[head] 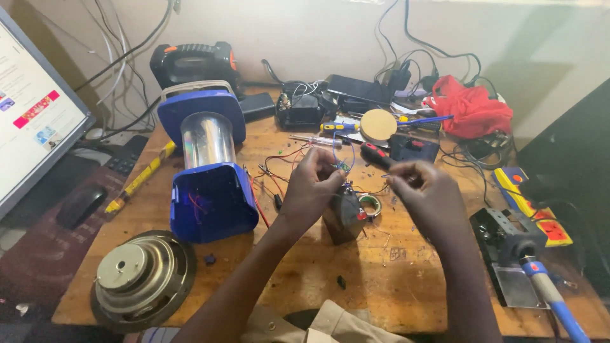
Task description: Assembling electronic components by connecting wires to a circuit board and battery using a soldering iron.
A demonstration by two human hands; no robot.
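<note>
Hands up close: left hand (312, 184) steadies small black battery (344, 216), pinching its wires (340, 152), while right hand (422, 190) pinches a loose wire end.

A worn, scuffed wooden workbench (305, 279) stands against a plain cream plaster wall (298, 32), black cables (413, 38) trailing down it. At the left edge, a lit flat computer monitor (32, 114) glows; soft, even light falls throughout.

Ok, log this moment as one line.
left hand: steadies black battery, pinches blue wire | right hand: pinches thin wire end beside it | table: blue lantern, speaker, soldering iron
</note>
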